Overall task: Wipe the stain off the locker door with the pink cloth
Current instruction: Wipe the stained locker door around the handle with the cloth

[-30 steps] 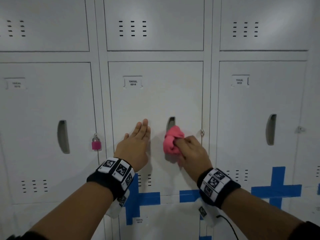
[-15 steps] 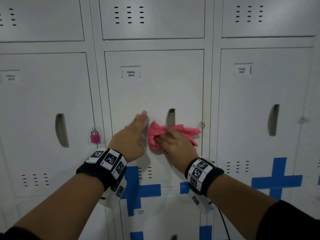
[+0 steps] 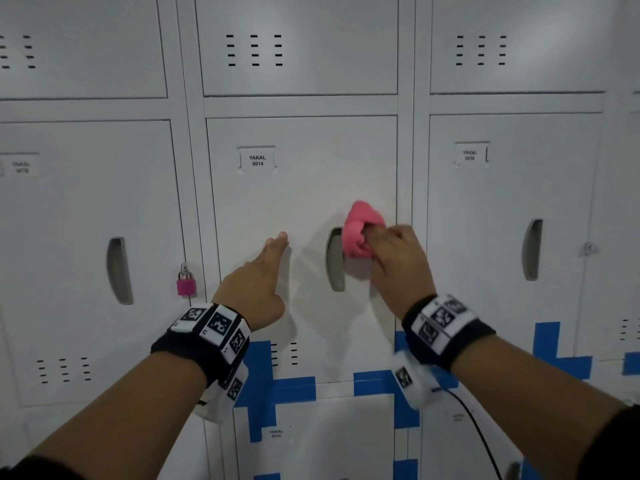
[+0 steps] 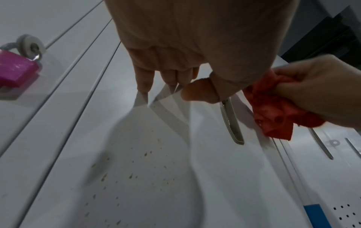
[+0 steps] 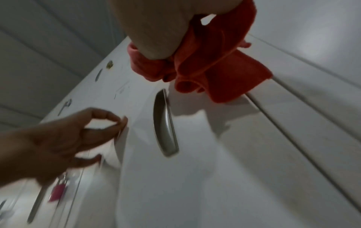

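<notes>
The white locker door [image 3: 301, 188] labelled 0014 fills the middle of the head view. My right hand [image 3: 391, 258] grips the bunched pink cloth [image 3: 362, 230] and presses it on the door just right of the grey recessed handle [image 3: 335, 259]. The cloth [image 5: 205, 64] hangs crumpled below my right palm in the right wrist view. My left hand [image 3: 263, 275] leans on the door left of the handle, its fingertips [image 4: 144, 88] touching the metal. Small brown specks [image 4: 132, 175] dot the door in the left wrist view, near the camera.
A pink padlock [image 3: 186, 284] hangs on the hasp between the left locker and this one. Neighbouring locker doors [image 3: 512, 209] stand on both sides and above. Blue tape crosses [image 3: 277, 386] mark the lower seams. A black cable [image 3: 474, 427] trails from my right wrist.
My right hand has carried the cloth from left of the handle up and to the right of it, bunching it again. My left hand stays braced on the door.
</notes>
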Demonstrator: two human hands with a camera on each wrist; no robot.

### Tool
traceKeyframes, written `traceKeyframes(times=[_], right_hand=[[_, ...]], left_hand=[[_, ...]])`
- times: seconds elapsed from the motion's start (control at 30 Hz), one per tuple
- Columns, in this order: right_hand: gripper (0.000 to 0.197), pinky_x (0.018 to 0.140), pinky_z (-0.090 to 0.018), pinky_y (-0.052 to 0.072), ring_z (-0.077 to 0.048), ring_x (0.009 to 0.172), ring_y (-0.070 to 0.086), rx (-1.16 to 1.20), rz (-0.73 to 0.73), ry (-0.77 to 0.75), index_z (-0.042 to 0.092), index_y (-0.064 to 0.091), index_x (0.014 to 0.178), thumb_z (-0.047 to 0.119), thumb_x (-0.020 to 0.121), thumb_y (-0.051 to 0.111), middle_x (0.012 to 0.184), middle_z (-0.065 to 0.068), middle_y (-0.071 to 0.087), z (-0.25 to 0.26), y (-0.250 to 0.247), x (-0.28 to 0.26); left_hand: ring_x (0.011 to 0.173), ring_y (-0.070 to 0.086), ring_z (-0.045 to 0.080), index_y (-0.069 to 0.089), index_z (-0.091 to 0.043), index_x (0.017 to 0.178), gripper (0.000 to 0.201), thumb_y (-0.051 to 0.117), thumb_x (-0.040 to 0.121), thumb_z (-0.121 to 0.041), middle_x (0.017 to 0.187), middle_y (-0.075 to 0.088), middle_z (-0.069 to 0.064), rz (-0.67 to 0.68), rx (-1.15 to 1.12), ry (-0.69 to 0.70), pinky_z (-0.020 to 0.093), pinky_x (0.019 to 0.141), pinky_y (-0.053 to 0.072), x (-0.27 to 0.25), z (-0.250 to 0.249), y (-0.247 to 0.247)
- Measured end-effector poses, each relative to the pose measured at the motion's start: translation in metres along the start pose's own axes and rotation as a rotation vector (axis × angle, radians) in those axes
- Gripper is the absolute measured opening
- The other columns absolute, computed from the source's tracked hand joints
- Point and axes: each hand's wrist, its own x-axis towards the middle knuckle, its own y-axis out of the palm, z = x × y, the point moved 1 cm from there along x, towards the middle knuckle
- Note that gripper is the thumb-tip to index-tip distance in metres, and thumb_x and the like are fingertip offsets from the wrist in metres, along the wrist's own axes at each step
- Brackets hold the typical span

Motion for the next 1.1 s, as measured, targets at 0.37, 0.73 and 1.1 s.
traceKeyframes(times=[0.37, 0.73, 1.1], right_hand=[[0.032, 0.063, -0.034, 0.049, -0.026, 0.073, 0.052, -0.129, 0.058, 0.079, 0.000, 0.068, 0.099, -0.012, 0.069, 0.066, 0.089, -0.012, 0.070, 0.009, 0.047, -0.037], [0.051, 0.075, -0.027, 0.051, -0.019, 0.082, 0.055, -0.034, 0.390, 0.219, 0.008, 0.066, 0.107, 0.014, 0.060, 0.085, 0.097, -0.004, 0.069, 0.046, 0.057, -0.098], [0.011, 0.055, -0.014, 0.045, -0.007, 0.061, 0.052, 0.316, -0.065, 0.299, 0.014, 0.059, 0.095, 0.010, 0.093, 0.050, 0.074, 0.006, 0.055, 0.048, 0.025, 0.001]], left_hand=[[0.089, 0.062, 0.030, -0.008, -0.034, 0.149, 0.102, 0.049, 0.069, -0.007, 0.160, 0.022, 0.003, -0.004, 0.009, 0.015, 0.035, 0.071, 0.051, 0.004, 0.005, 0.004], [0.102, 0.063, 0.032, -0.004, -0.028, 0.150, 0.101, 0.050, 0.068, -0.005, 0.161, 0.016, 0.005, -0.022, 0.004, 0.005, 0.045, 0.092, 0.048, 0.001, -0.003, 0.004], [0.069, 0.058, 0.029, -0.001, -0.028, 0.149, 0.099, 0.046, 0.067, 0.001, 0.130, 0.057, 0.016, 0.010, -0.044, 0.010, 0.040, 0.066, 0.052, -0.001, -0.003, -0.006]])
